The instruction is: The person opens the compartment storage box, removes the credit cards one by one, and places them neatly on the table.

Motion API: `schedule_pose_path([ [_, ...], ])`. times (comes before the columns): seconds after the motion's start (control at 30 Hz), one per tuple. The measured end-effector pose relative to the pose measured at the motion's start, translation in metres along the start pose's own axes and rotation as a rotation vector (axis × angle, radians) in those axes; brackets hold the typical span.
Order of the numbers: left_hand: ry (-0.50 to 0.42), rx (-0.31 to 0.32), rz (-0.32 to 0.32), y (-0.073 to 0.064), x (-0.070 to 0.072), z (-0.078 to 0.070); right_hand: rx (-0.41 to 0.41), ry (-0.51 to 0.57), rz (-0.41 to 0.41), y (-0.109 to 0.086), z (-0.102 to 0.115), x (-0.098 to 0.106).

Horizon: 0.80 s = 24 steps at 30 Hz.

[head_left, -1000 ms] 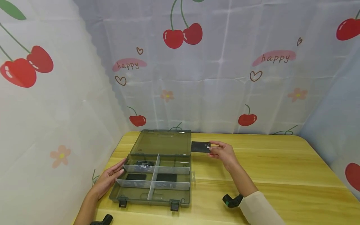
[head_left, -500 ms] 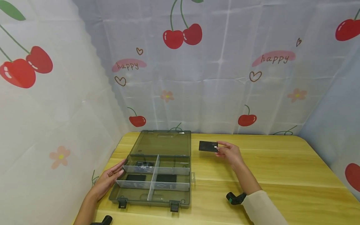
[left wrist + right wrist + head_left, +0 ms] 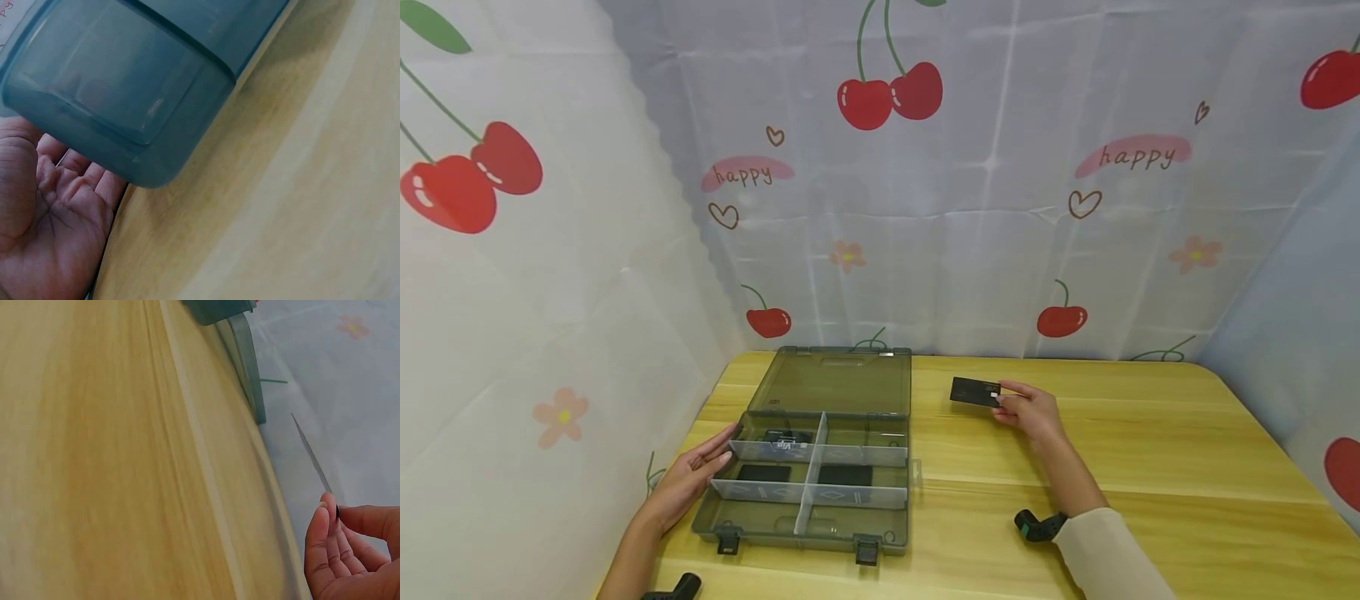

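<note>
Head alone shows both: left hand (image 3: 681,483) outstretched against case (image 3: 835,383), right hand (image 3: 1032,412) pinching card (image 3: 973,392).

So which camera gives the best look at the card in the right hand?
The head view: it shows the broad dark face of the card, with a small pale patch beside the fingertips of the right hand. The right wrist view catches it nearly edge-on, as a thin sliver. The left wrist view doesn't show it.
</note>
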<state>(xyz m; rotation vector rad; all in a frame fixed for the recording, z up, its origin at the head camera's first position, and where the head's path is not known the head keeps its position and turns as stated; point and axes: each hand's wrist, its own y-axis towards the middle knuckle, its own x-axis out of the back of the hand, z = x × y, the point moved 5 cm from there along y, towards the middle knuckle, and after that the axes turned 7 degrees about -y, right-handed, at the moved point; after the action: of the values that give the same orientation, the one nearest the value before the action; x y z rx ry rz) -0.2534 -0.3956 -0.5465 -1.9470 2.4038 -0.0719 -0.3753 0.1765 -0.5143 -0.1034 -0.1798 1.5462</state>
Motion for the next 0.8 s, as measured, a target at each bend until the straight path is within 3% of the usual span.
schedule_pose_path([
  [0.8, 0.018, -0.005, -0.002, -0.0001, -0.0006, -0.0022, 0.027, -0.131, -0.035, 0.0019, -0.0062, 0.0064],
])
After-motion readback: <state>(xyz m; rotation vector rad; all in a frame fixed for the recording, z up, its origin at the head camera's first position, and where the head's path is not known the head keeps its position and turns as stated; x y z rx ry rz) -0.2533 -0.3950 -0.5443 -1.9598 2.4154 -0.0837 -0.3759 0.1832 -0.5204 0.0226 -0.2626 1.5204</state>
